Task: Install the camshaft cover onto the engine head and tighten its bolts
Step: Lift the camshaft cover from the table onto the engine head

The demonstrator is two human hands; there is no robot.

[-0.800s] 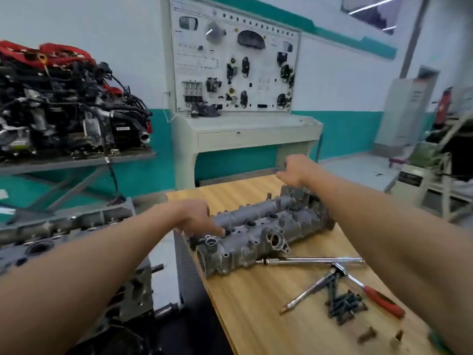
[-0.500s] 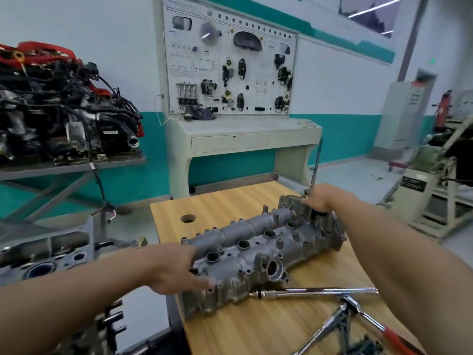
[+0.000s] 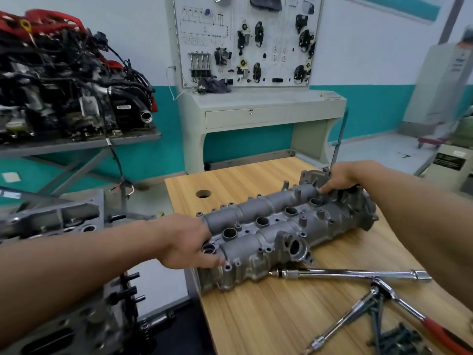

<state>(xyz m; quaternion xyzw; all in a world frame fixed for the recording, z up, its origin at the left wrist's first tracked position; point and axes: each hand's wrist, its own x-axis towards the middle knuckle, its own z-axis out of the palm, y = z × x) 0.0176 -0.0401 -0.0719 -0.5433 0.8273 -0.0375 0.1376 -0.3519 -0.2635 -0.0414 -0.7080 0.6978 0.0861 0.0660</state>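
The grey cast camshaft cover (image 3: 281, 231) lies diagonally on the wooden table (image 3: 256, 316), its near end overhanging the table's left edge. My left hand (image 3: 186, 242) grips that near left end, fingers wrapped over the rim. At the far right end, my right hand (image 3: 337, 176) holds the cover from above. The engine head (image 3: 51, 226) stands on the left, beside the table, partly hidden by my left forearm. A pile of dark bolts (image 3: 399, 339) lies at the table's front right.
A long chrome extension bar (image 3: 350, 274) lies just in front of the cover. A Y-shaped socket wrench (image 3: 378, 295) and a red-handled tool (image 3: 445, 334) lie near the bolts. A round hole (image 3: 203, 193) is in the tabletop. An engine on a stand (image 3: 69, 80) and a display board (image 3: 245, 42) stand behind.
Both hands have come closer along with the cover, which has slid toward me and the table's left edge. My view has moved nearer and lower.
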